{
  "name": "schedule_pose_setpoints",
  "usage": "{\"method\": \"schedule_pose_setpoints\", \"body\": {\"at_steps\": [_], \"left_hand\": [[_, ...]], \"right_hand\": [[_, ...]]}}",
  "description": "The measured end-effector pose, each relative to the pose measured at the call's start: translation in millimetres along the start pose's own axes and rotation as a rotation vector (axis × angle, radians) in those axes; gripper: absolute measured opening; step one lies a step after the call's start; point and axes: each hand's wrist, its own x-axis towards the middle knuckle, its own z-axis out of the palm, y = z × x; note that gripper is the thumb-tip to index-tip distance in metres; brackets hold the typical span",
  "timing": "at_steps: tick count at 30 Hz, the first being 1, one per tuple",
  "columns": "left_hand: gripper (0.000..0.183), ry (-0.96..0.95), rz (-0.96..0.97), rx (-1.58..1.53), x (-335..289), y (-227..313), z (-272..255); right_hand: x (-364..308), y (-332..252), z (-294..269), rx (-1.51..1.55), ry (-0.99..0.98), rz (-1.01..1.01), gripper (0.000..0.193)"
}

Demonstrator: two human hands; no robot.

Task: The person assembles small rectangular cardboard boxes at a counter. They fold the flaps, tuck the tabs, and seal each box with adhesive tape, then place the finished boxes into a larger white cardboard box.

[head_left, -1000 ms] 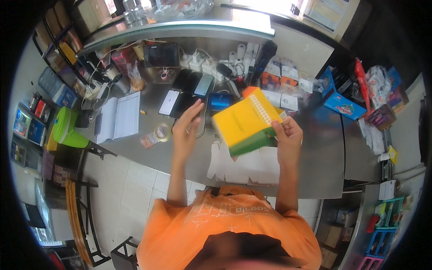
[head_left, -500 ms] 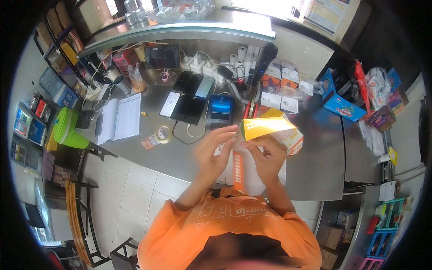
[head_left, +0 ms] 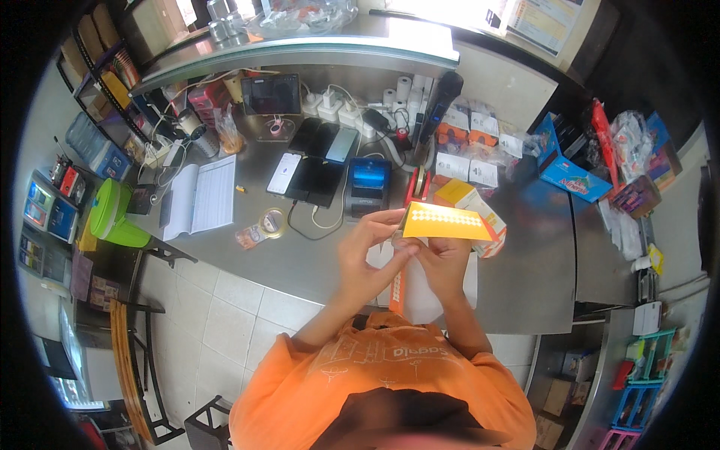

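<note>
Yellow carton (head_left: 444, 223) lies crosswise above the right hand (head_left: 444, 264), its left end at the left hand (head_left: 364, 259)

The right hand is the nearer of the two: it sits directly under the near edge of the carton, fingers curled up and closed on it, with some fingertips hidden behind the panel. The left hand comes in from the side, forefinger at the upper corner of the left end and thumb lower, almost against the right thumb. That thumb and forefinger stand a little apart with the end between them; whether they pinch it or only touch it, I cannot tell.

The carton is held up over the table, in front of the person's chest. Its long axis runs left to right, roughly square to the forearms. The panel facing up is bright yellow with a row of small white diamonds along it, an orange strip at the right end and a darker left end. How far it is folded is hard to make out.

Below the hands lies white card (head_left: 422, 300), with an orange strip with white marks (head_left: 397, 294) to its left. Just beyond the carton, on the steel table (head_left: 529, 281), is a yellow-and-white box (head_left: 463, 196); left of that come a red-framed item (head_left: 414, 186) and a blue-and-black device (head_left: 368, 180)
</note>
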Motion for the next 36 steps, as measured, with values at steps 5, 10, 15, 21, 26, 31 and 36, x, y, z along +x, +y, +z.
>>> {"method": "schedule_pose_setpoints", "body": {"at_steps": [5,10,15,21,26,31,36], "left_hand": [[0.010,0.086,0.028,0.098,-0.7,-1.8,0.4],[0.007,0.128,0.052,0.222,-4.0,-10.5,-0.9],[0.011,0.419,-0.092,0.340,5.5,-35.2,-17.8],[0.012,0.422,-0.068,0.007,10.2,-29.9,-29.0],[0.012,0.360,0.374,0.246,22.1,-18.5,-20.4],[0.010,-0.061,0.440,0.238,19.3,-17.0,-41.4],[0.018,-0.097,0.357,0.134,9.7,-22.7,-31.8]], "right_hand": [[-3.8,2.1,-1.7,0.011,0.023,0.007,0.023],[-2.5,3.5,-2.0,-0.141,0.026,-0.006,0.015],[-9.1,-4.6,6.7,-0.604,0.047,-0.579,0.013],[5.1,-12.4,-4.5,-0.637,0.374,-0.618,0.024],[15.8,-11.3,-13.6,-0.810,0.080,-0.756,0.016],[17.5,-12.8,-15.3,-0.771,0.075,-0.581,0.012],[15.6,-18.4,-11.2,-0.524,0.003,-0.378,0.010]]}}
